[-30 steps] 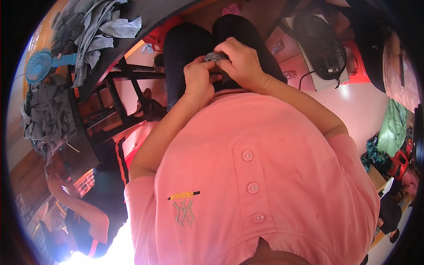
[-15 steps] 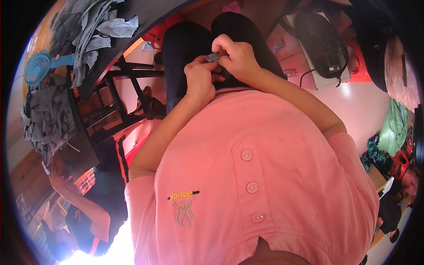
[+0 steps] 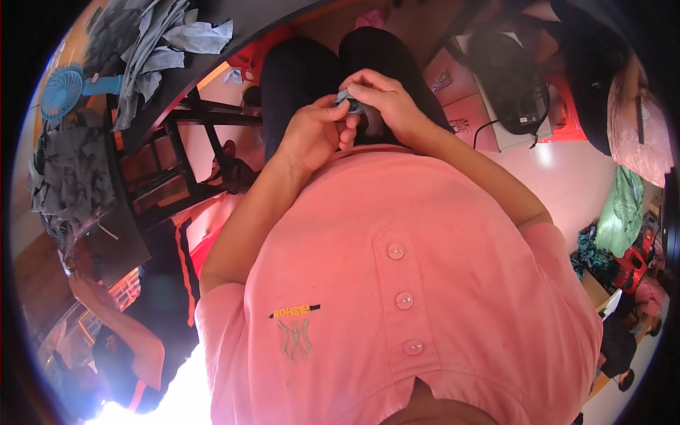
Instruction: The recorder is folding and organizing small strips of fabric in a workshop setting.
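Observation:
Above my lap, both hands meet over a small crumpled piece of grey-blue cloth (image 3: 344, 96). My left hand (image 3: 317, 133) pinches its near side between thumb and fingers, the other fingers curled. My right hand (image 3: 386, 103) closes on it from the right, fingertips pressed together at its upper edge. Much of the cloth is hidden by the fingers. Beneath the hands are my dark trousers (image 3: 297, 78).
Grey cloth strips (image 3: 198, 37) lie on a dark table at upper left, beside a blue fan (image 3: 62, 92). More grey cloth (image 3: 74, 173) hangs before a co-worker's arm (image 3: 117, 322). At right are a black bag (image 3: 506, 81) on boxes and a green sack (image 3: 622, 212).
My right hand has turned, its fingers now flatter over the cloth. My left hand has opened out a little, and more of the blue side of the cloth shows.

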{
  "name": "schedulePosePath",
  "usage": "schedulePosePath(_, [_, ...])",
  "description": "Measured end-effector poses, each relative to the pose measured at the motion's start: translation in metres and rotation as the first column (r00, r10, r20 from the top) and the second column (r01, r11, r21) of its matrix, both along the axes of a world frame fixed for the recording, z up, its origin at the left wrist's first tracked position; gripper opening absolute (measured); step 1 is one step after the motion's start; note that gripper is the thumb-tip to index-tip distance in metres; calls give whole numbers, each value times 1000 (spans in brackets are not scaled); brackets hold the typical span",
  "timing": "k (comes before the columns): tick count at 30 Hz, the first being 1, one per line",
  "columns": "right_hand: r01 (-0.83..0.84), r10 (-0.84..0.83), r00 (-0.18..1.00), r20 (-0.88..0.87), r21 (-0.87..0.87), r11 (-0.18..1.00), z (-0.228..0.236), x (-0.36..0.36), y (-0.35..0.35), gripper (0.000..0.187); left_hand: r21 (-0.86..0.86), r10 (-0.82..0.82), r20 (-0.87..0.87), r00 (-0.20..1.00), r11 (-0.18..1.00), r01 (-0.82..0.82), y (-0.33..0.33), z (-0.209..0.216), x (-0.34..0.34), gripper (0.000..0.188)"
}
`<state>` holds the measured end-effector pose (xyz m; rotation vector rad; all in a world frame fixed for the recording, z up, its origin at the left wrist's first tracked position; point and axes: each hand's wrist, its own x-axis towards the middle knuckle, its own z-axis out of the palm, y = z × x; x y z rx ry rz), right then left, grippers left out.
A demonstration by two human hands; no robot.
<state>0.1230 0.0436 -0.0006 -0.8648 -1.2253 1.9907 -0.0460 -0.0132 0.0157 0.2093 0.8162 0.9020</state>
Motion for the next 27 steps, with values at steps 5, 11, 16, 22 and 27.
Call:
schedulePosePath(5, [213,-278,951,132,369,905,19,-3,2,21,91,-81,141,987,993,69,-2,19,8,22])
schedulePosePath(11, [5,-222,951,215,707,707,17,-2,28,25,305,-350,107,931,903,304,-4,44,30,25])
schedulePosePath(16, [-141,133,990,51,253,957,4,-41,27,26,391,-519,134,844,811,436,1,45,32,59])
schedulePosePath(22, [-165,132,985,112,381,910,16,-50,27,30,367,-463,159,872,847,383,-7,49,26,71])
schedulePosePath(27, [152,-196,980,-28,744,651,37,-14,52,11,447,-251,131,959,878,169,-1,58,18,79])
